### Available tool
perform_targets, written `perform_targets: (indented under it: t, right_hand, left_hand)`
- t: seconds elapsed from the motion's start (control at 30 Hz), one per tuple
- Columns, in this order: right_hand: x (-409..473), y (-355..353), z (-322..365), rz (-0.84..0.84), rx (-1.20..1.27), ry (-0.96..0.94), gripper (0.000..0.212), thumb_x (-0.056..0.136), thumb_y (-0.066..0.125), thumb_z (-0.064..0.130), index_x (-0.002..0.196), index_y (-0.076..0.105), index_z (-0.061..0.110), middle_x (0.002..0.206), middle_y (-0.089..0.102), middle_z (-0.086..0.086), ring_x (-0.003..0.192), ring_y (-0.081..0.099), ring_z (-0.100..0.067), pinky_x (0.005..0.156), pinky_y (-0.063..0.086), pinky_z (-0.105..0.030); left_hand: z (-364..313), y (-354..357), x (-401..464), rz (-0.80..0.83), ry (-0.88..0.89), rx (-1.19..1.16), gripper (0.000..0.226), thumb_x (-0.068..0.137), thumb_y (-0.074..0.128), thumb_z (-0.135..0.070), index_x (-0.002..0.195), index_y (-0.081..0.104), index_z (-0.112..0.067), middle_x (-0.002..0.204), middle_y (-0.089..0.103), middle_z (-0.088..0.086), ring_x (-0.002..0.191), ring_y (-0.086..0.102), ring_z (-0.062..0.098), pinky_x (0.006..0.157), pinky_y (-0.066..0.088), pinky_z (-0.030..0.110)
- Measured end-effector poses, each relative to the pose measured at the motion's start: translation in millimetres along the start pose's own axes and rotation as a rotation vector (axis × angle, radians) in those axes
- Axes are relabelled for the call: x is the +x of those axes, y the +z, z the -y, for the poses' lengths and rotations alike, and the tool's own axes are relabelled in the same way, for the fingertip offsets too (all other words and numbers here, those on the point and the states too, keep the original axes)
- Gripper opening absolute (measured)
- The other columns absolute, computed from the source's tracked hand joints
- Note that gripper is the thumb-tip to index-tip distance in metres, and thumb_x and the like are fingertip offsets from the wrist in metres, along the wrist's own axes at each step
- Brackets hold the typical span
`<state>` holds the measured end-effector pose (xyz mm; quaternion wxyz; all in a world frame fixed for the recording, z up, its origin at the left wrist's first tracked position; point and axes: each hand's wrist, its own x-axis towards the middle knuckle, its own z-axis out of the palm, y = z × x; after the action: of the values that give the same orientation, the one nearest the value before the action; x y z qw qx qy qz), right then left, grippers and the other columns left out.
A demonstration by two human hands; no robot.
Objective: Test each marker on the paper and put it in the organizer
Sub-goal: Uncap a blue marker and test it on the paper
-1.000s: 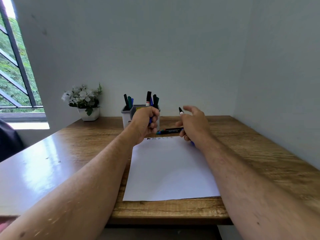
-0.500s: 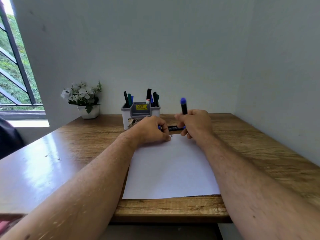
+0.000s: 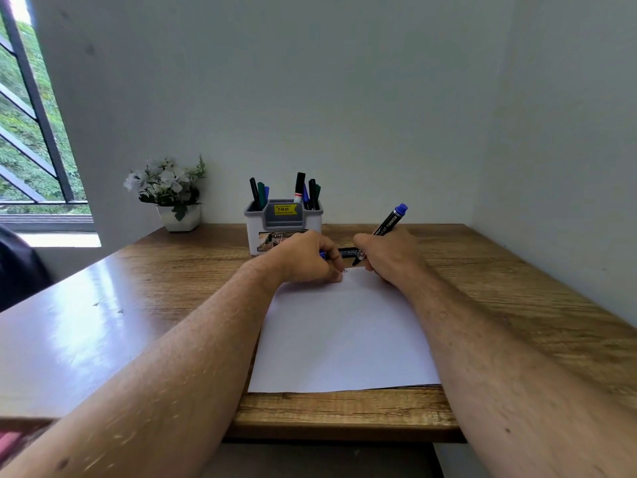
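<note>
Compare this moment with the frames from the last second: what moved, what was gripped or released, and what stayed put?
The left hand came down from in front of the organizer onto the paper's top edge, its grip unchanged on a blue cap. The right hand lowered the blue marker, tipping it so the tip nears the paper. The marker lying on the desk, the organizer, paper and flower pot stayed put.

Both forearms bare, no sleeves, rings or watch.
</note>
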<state>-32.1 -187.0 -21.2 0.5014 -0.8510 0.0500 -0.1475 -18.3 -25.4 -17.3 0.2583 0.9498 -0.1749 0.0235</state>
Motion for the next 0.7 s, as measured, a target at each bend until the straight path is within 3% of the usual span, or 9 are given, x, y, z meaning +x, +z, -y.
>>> perform_targets:
  t: [0.7]
  right_hand:
    - [4.6, 5.7, -3.8, 0.029, -0.072, -0.018, 0.027, 0.082, 0.063, 0.034, 0.09, 0.071, 0.009, 0.077, 0.072, -0.003, 0.056, 0.06, -0.009, 0.046, 0.035, -0.021]
  left_hand:
    - [2.2, 0.5, 2.8, 0.018, 0.007, -0.004, 0.015, 0.081, 0.078, -0.027, 0.096, 0.073, -0.028, 0.092, 0.063, -0.016, 0.084, 0.055, 0.001, 0.081, 0.039, 0.024]
